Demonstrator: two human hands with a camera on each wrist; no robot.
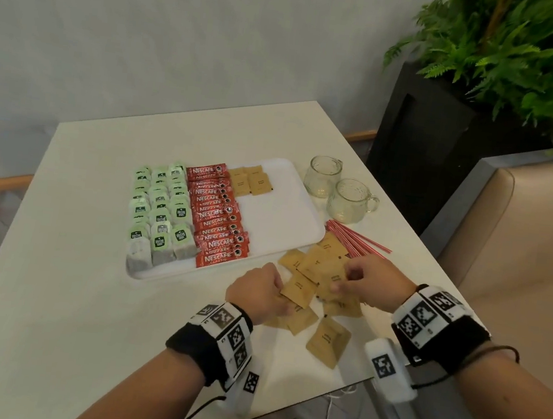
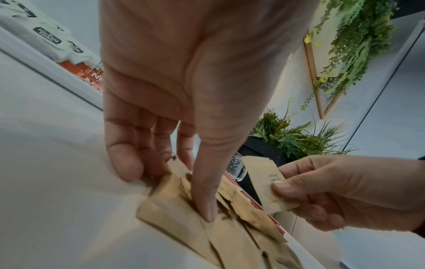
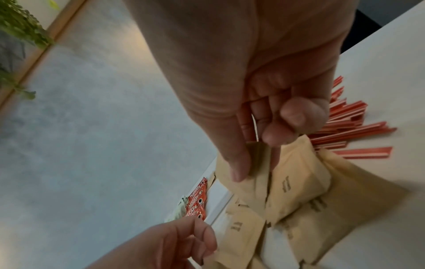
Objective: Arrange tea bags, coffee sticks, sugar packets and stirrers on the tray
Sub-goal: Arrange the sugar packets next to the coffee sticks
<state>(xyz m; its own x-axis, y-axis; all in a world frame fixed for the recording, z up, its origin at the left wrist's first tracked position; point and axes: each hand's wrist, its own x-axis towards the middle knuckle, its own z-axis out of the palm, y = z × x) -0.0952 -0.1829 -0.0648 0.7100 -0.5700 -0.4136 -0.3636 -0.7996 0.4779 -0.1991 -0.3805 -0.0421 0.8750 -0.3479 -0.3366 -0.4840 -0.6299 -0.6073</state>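
Both hands are on the sugar packets (image 1: 315, 282) beside the tray (image 1: 281, 216): right hand (image 1: 372, 277) pinches one, left hand (image 1: 259, 291) pinches another. Next they probably go beside the coffee sticks (image 1: 219, 213).

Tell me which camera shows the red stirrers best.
The head view: the whole bundle of stirrers lies fanned on the table, right of the tray, behind the sugar packets. The right wrist view shows only their near ends, close up, beyond the right hand. The left wrist view shows just a red sliver.
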